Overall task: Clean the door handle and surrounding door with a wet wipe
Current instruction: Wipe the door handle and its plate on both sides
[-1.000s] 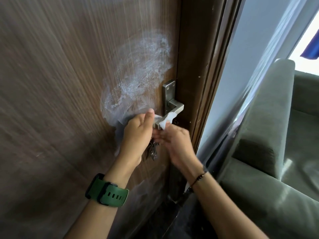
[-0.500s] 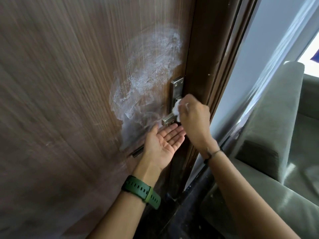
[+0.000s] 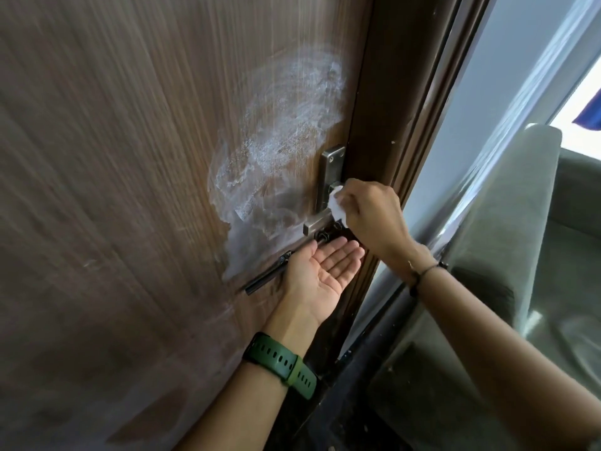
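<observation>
A brown wooden door (image 3: pixel 130 190) fills the left of the view, with a whitish wet smear (image 3: pixel 279 151) beside its metal handle (image 3: pixel 317 224) and backplate (image 3: pixel 330 170). My right hand (image 3: pixel 370 219) grips a bunched white wet wipe (image 3: pixel 336 206) and presses it against the handle where the lever meets the plate. My left hand (image 3: pixel 320 275) lies palm up with its fingers apart just below the lever, holding nothing. Keys (image 3: pixel 325 236) hang in the lock under the lever, partly hidden by my fingers.
The dark door frame (image 3: pixel 396 109) runs down the right side of the door. A grey-green sofa (image 3: pixel 507 255) stands close on the right, with a pale wall and bright window behind it. A dark slim bar (image 3: pixel 266 275) sticks out from the door below the smear.
My left hand let go of the handle and turned palm up below it. My right hand carried the wipe up onto the base of the lever.
</observation>
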### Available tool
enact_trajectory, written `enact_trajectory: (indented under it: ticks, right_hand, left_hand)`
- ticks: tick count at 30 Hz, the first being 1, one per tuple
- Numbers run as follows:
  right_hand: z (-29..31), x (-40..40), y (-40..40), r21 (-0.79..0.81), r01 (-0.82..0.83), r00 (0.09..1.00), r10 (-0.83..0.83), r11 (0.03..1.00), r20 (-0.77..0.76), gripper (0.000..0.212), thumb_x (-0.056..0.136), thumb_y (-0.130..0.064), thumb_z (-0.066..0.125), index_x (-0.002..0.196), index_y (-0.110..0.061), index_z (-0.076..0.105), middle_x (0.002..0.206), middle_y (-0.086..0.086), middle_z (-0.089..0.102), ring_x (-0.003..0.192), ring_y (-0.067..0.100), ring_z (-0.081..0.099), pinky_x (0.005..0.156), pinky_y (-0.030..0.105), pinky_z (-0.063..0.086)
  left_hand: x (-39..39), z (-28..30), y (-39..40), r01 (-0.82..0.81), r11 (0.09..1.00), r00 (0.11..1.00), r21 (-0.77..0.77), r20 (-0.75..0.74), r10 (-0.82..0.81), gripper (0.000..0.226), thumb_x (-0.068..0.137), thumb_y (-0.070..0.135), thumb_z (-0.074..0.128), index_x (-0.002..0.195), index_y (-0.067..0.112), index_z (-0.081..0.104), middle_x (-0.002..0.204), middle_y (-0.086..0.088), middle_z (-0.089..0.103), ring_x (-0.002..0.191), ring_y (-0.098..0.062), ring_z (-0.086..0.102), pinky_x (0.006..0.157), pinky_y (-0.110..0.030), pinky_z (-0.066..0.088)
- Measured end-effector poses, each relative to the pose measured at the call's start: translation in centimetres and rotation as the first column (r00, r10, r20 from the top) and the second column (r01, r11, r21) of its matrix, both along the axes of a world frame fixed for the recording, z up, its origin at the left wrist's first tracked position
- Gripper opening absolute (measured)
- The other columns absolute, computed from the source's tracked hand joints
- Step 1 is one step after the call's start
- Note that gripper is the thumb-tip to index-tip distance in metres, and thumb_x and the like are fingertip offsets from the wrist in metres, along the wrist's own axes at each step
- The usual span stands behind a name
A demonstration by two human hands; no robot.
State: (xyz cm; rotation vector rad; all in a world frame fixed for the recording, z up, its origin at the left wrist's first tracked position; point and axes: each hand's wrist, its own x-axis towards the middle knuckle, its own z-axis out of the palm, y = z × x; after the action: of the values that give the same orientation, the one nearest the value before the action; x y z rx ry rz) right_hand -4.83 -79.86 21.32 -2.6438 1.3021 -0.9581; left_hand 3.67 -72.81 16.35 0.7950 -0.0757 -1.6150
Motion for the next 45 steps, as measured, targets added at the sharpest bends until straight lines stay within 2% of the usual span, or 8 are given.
enact_trajectory:
  ticks: [6, 12, 15, 24, 30, 34, 40, 45]
  right_hand:
    - [-0.7, 1.6, 4.2, -0.097, -0.299, 0.948, 0.284, 0.949, -0.146, 0.007, 0.078, 0.003, 0.063, 0.081, -0.003, 0.062, 0.07, 0.01, 0.063, 0.066, 0.027, 0.055, 0.059, 0.028, 0.042]
    - [-0.6, 2.7, 4.2, -0.387, -0.229, 0.875, 0.015, 0.893, -0.484, 0.008, 0.082, -0.005, 0.054, 0.085, -0.011, 0.058, 0.068, 0.003, 0.062, 0.068, 0.021, 0.056, 0.049, 0.027, 0.034]
    - [0.2, 3.8, 3.9, -0.452, -0.291, 0.778, -0.066, 0.843, -0.625, 0.013, 0.079, -0.013, 0.05, 0.077, -0.021, 0.06, 0.059, -0.006, 0.06, 0.061, 0.014, 0.056, 0.05, 0.026, 0.037]
    - [1.7, 0.8, -0.1, -0.206, -0.583, 0.749, 0.421, 0.786, -0.512, 0.023, 0.087, -0.026, 0.055, 0.086, -0.005, 0.062, 0.079, 0.01, 0.065, 0.073, 0.027, 0.059, 0.067, 0.036, 0.046]
    - [2.3, 0.1, -1.3, -0.259, -0.553, 0.736, 0.318, 0.792, -0.598, 0.039, 0.087, -0.042, 0.045, 0.089, -0.007, 0.061, 0.085, 0.011, 0.066, 0.076, 0.028, 0.06, 0.067, 0.038, 0.046]
    - [1.6, 1.9, -0.2, -0.353, -0.67, 0.65, 0.286, 0.653, -0.704, 0.021, 0.087, -0.031, 0.056, 0.08, -0.011, 0.06, 0.078, 0.005, 0.064, 0.07, 0.024, 0.058, 0.06, 0.033, 0.044]
    - [2.4, -0.5, -2.1, -0.185, -0.607, 0.688, 0.395, 0.773, -0.609, 0.031, 0.089, -0.026, 0.047, 0.089, -0.002, 0.065, 0.085, 0.015, 0.065, 0.078, 0.032, 0.061, 0.067, 0.04, 0.049]
    - [1.8, 0.6, -0.4, -0.257, -0.576, 0.734, 0.353, 0.776, -0.58, 0.008, 0.085, -0.012, 0.06, 0.087, -0.006, 0.065, 0.086, 0.01, 0.066, 0.078, 0.028, 0.06, 0.07, 0.036, 0.047]
  left_hand:
    - [0.4, -0.2, 0.5, -0.032, 0.999, 0.999, 0.005, 0.009, 0.032, 0.031, 0.093, 0.026, 0.04, 0.088, 0.009, 0.066, 0.076, -0.009, 0.075, 0.082, -0.022, 0.069, 0.066, -0.036, 0.055]
    - [1.2, -0.3, 1.3, -0.073, 0.997, 0.996, -0.04, -0.049, 0.071, 0.054, 0.094, 0.026, 0.036, 0.059, 0.009, 0.074, 0.072, -0.008, 0.075, 0.072, -0.019, 0.072, 0.073, -0.036, 0.053]
    - [1.4, -0.5, 1.6, -0.075, 0.997, 0.993, -0.014, -0.089, 0.074, 0.049, 0.095, 0.026, 0.034, 0.074, 0.002, 0.071, 0.076, -0.014, 0.075, 0.081, -0.026, 0.069, 0.074, -0.038, 0.052]
    - [3.1, 0.1, 2.6, -0.074, 0.996, 0.995, -0.042, -0.071, 0.071, 0.046, 0.095, 0.026, 0.032, 0.091, -0.006, 0.064, 0.089, -0.022, 0.072, 0.095, -0.033, 0.067, 0.084, -0.037, 0.053]
    - [3.7, 0.1, 3.1, -0.115, 0.993, 0.979, -0.033, 0.167, 0.119, 0.041, 0.096, 0.027, 0.031, 0.098, 0.001, 0.063, 0.097, -0.016, 0.071, 0.093, -0.024, 0.068, 0.08, -0.03, 0.053]
    - [2.9, 0.7, 2.9, -0.188, 0.98, 0.918, -0.063, 0.343, 0.198, 0.027, 0.092, 0.024, 0.042, 0.092, 0.009, 0.064, 0.097, -0.01, 0.069, 0.093, -0.018, 0.066, 0.078, -0.025, 0.05]
    - [2.9, 1.7, 3.3, -0.251, 0.927, 0.699, -0.278, 0.61, 0.372, 0.02, 0.089, 0.012, 0.046, 0.095, 0.022, 0.061, 0.102, 0.001, 0.067, 0.097, -0.007, 0.064, 0.078, -0.016, 0.051]
    - [2.2, 1.9, 2.7, -0.218, 0.892, 0.51, -0.395, 0.733, 0.449, 0.027, 0.085, 0.009, 0.054, 0.09, 0.034, 0.062, 0.093, 0.009, 0.068, 0.087, -0.002, 0.065, 0.067, -0.008, 0.049]
